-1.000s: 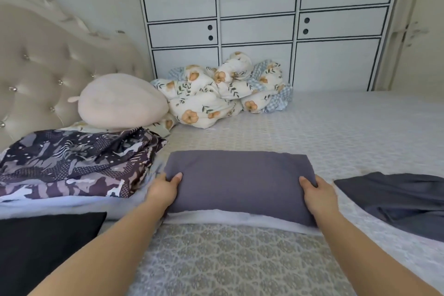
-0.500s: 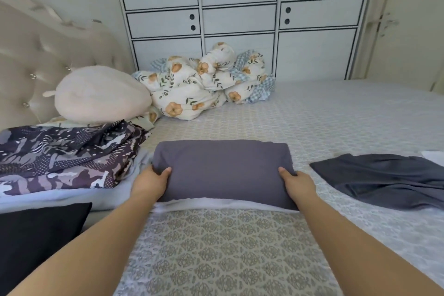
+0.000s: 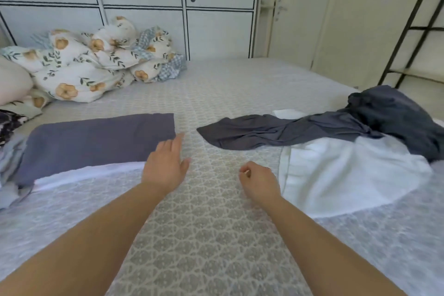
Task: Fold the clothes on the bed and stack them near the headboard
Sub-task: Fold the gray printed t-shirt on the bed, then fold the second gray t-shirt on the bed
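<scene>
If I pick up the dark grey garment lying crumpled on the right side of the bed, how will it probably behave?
The dark grey garment looks thin and wrinkled, so it will probably hang limp and unfold when lifted. It partly lies on the white cloth, so pulling it may drag that cloth along.

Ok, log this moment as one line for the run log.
left hand: open, empty | right hand: loosely curled, empty | folded purple garment: flat on bed | dark grey garment: unfolded | white garment: unfolded

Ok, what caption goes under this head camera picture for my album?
Both hands, left hand and right hand, hover empty between the folded purple garment and the unfolded dark garment.
</scene>
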